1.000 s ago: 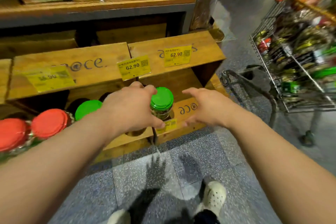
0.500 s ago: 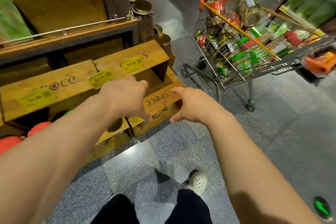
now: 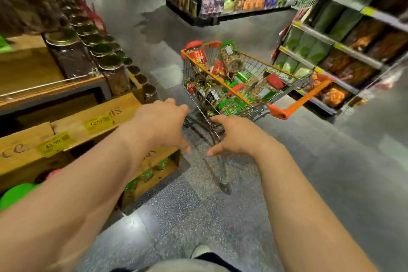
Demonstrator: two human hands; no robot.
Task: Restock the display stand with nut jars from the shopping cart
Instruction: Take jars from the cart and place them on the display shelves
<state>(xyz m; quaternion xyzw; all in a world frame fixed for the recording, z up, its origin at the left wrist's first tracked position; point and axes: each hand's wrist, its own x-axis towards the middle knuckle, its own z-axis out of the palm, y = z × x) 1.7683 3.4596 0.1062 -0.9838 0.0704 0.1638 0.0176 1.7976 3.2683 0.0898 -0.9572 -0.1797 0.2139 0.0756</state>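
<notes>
Reaching forward over the floor (image 3: 181, 216), your left hand (image 3: 161, 126) and right hand (image 3: 234, 137) hang empty, each grip loosely spread. Just left of them stands the wooden display stand (image 3: 72, 121) with yellow price tags (image 3: 97, 122). Beyond your hands, the shopping cart (image 3: 284, 111) holds the heaped nut jars (image 3: 231, 59).
</notes>
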